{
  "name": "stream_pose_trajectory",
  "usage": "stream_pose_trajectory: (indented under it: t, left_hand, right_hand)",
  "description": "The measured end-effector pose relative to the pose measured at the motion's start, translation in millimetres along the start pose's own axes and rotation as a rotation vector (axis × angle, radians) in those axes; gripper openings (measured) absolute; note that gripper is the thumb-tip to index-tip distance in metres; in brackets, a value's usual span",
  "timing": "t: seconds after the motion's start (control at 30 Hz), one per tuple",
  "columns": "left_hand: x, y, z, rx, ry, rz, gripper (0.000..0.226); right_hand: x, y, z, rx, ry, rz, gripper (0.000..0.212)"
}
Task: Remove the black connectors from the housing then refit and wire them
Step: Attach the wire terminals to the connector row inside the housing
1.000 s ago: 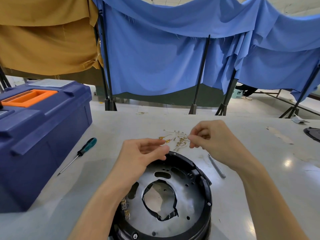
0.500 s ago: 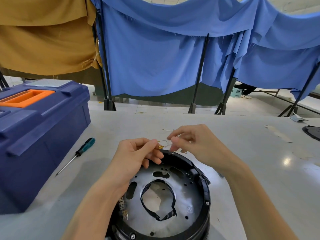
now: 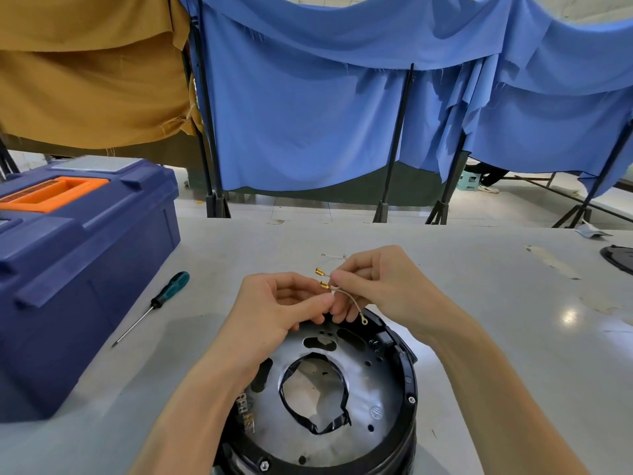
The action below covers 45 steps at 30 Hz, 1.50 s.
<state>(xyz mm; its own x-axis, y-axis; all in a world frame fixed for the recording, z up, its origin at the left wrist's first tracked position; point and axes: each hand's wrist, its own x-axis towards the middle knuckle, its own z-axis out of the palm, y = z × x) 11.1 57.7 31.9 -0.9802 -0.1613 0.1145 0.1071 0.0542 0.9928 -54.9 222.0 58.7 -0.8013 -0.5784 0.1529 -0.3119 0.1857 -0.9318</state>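
A round black housing [image 3: 406, 399] with a grey metal plate and a taped centre hole sits on the table in front of me. Above its far rim both hands meet. My right hand [image 3: 380, 286] pinches short beige wires [image 3: 346, 298] with brass terminals at one end and a ring lug hanging over the housing. My left hand [image 3: 277, 310] has its fingers curled and its thumb tip touching the same wires. A small black connector [image 3: 385, 338] sits inside the housing's right rim. Another loose wire [image 3: 334, 256] lies on the table behind my hands.
A big blue toolbox [image 3: 82, 255] with an orange handle stands at the left. A green-handled screwdriver [image 3: 154, 305] lies between it and the housing. Blue and ochre cloths hang on black stands behind the table. A dark round part [image 3: 620, 257] lies at the right edge.
My right hand lifted wires off the pile on the table and brought them toward me over the housing's far rim. My left hand closed in to meet it.
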Motion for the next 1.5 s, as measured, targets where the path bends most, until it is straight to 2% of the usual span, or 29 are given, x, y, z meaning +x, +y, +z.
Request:
stream_pose_trajectory:
  t: [0.17,0.23,0.3,0.43,0.6,0.7,0.73,0.83,0.93,1.2,1.5]
  left_hand:
    - [-1,1,-1,0.119,0.104,0.249,0.036]
    - [-2,2,2,0.203,0.123,0.35,0.033]
    - [-3,2,4,0.288,0.156,0.399,0.019]
    - [-5,2,6,0.333,0.21,0.343,0.009]
    - [-3,3,2,0.169,0.186,0.236,0.018]
    - [-3,3,-2,0.098,0.128,0.198,0.033]
    - [-2,2,-3,0.127,0.133,0.18,0.031]
    - [0,-1,-2,0.16,0.156,0.125,0.007]
    - [0,-2,4,0.161,0.139,0.132,0.013]
    - [-4,2,11,0.274,0.072,0.18,0.018]
    - [-8,1,13,0.326,0.052,0.195,0.025]
  right_hand:
    - [-1,-1,-3,0.013,-0.037,0.046,0.022]
    - [-2,-1,-3,0.005,-0.06,0.055,0.023]
    - [-2,-1,-3,0.005,-0.078,0.059,0.025]
    - [-3,-2,-5,0.01,-0.112,0.042,0.029]
    - [-3,-3,-6,-0.107,-0.059,-0.055,0.003]
    - [-1,-1,-5,-0.073,-0.007,-0.017,0.008]
    - [0,-1,-6,-0.061,0.012,-0.001,0.01]
    - [1,0,-6,-0.084,0.062,0.018,0.01]
    - [2,1,-2,-0.159,0.091,0.027,0.014]
    - [2,-1,4,-0.153,0.168,0.092,0.029]
    - [6,3,8,-0.108,0.255,0.163,0.028]
